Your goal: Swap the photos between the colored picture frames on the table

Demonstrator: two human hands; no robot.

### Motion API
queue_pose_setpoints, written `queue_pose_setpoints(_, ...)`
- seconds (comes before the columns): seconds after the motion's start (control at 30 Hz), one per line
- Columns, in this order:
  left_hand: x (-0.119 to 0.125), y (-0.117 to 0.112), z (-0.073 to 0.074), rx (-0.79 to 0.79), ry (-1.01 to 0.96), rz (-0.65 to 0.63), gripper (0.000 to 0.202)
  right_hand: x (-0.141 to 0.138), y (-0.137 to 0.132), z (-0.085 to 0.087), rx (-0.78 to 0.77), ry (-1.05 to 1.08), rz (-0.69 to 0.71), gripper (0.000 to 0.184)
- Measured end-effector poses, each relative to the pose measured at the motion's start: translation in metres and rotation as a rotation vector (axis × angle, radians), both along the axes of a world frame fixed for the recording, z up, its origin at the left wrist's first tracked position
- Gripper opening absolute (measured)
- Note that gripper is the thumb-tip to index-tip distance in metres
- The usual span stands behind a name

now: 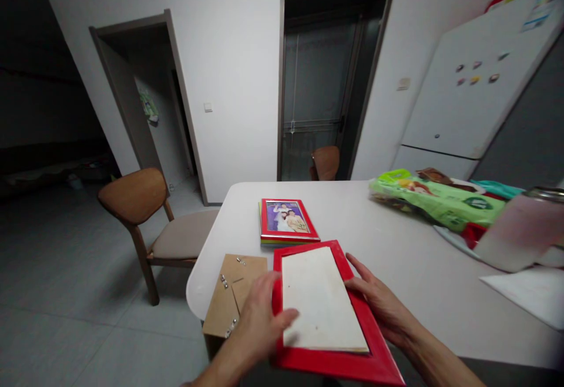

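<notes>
A red picture frame (378,346) lies face down near the table's front edge, its back towards me. A white sheet of card or paper (324,305) sits in its back, slightly askew. My right hand (379,299) grips the frame's right edge, thumb on top. At the left edge is my left hand (259,316), slightly blurred, its fingers around the border and its thumb over the sheet. To the left, partly behind that hand, lies a brown backing board (220,299) with metal clips. Beyond stands a stack of picture frames (288,219), the top one red with a photo of people.
On the white table (352,211), a green plastic package (440,199), a pinkish jar with a metal lid (520,228) and white paper (529,290) lie to the right. A wooden chair (136,196) stands left of the table; another chair (326,162) is behind it. A white fridge (476,99) is at the right.
</notes>
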State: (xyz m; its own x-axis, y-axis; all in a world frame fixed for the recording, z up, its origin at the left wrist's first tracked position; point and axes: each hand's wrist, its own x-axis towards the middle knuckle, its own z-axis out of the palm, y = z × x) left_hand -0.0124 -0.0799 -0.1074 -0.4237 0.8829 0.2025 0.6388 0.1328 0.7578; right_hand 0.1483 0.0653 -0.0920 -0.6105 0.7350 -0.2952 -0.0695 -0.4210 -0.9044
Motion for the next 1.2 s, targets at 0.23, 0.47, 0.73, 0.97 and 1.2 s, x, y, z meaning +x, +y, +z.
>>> queue_pose_setpoints(0.23, 0.076, 0.029, 0.03, 0.167, 0.13, -0.312, 0.066, -0.006, -0.001, 0.01, 0.104, 0.032, 0.001, 0.074)
queue_pose_setpoints(0.47, 0.026, 0.003, 0.05, 0.309, 0.076, 0.048, 0.047, -0.003, 0.021, -0.019, 0.371, -0.269, -0.051, 0.07)
queue_pose_setpoints(0.73, -0.04, -0.03, -0.023, 0.203, -0.431, 0.339, 0.054, 0.002, 0.042, -0.04, 0.901, -0.855, -0.06, 0.045)
queue_pose_setpoints(0.97, -0.034, -0.04, -0.031, 0.019, -0.137, 0.269, 0.049, -0.001, 0.04, -0.045, 1.103, -1.062, -0.045, 0.046)
queue_pose_setpoints(1.2, -0.029, -0.04, -0.02, -0.072, 0.181, 0.203, 0.049, 0.001, 0.041, -0.05, 1.15, -1.1, -0.017, 0.045)
